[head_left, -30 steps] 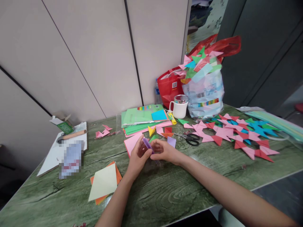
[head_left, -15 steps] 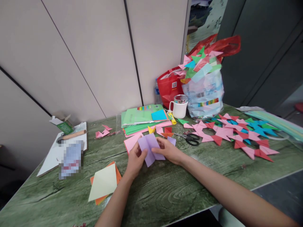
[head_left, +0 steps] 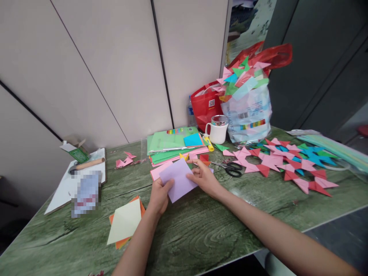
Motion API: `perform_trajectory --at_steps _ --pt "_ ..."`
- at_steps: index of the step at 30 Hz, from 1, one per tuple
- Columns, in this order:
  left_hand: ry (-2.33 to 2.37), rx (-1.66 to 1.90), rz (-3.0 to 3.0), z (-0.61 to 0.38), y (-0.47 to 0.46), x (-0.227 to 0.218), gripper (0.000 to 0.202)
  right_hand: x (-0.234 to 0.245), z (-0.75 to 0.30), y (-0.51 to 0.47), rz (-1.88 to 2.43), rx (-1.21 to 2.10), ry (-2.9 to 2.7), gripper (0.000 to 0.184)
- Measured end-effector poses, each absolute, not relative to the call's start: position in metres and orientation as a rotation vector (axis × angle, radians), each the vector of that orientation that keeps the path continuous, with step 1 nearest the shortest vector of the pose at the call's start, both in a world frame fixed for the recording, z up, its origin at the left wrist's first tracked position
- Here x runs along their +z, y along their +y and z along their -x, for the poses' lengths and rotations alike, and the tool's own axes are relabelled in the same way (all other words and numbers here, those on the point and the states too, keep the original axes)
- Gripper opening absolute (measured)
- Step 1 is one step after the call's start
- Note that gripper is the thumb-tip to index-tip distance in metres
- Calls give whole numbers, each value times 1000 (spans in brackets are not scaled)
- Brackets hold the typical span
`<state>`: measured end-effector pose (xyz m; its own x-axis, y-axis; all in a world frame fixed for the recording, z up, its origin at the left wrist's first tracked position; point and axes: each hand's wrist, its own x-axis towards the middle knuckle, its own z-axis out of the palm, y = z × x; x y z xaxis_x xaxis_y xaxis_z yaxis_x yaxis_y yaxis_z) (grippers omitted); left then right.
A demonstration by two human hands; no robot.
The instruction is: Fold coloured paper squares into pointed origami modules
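A square sheet of purple paper (head_left: 178,181) is held above the table, tilted and opened nearly flat, with a faint crease across it. My left hand (head_left: 160,194) grips its left edge, thumb on top and fingers hidden beneath. At the right edge, my right hand (head_left: 203,177) pinches the sheet with its thumb on the face; the index finger reaches past the upper corner. Behind the sheet lie pink paper (head_left: 157,171) and small folded pieces, partly covered by it. Black-handled scissors (head_left: 232,168) rest just beyond my right hand.
Cream and orange sheets (head_left: 125,222) lie left of my forearm. Linked pink and red folded stars (head_left: 270,161) spread over the right side. At the back stand a white mug (head_left: 217,132), a red bag (head_left: 205,109) and a stuffed plastic bag (head_left: 250,111). A white board (head_left: 61,191) lies left.
The purple paper has gone from folded along its creases to opened nearly flat. My left hand has moved slightly left and down; my right index finger has lifted.
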<state>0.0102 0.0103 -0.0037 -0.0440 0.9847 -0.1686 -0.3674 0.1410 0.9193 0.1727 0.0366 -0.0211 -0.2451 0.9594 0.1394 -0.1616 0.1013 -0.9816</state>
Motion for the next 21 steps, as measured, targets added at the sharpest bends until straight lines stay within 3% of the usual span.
perform_trajectory --at_steps 4,8,10,17,21 --pt "1060 1316 -706 -6 13 2 34 -12 -177 35 790 1267 -1546 24" --pt "1090 1303 -677 -2 14 6 32 -6 -181 31 581 1410 -1742 57" --pt "1099 1274 -681 -1 14 6 31 -7 -181 30 596 1417 -1806 63" --pt "1056 1109 -805 -7 9 3 29 -11 -178 32 686 1152 -1762 22" --pt "925 1068 -852 -8 7 5 27 -10 -177 33 757 1111 -1654 18"
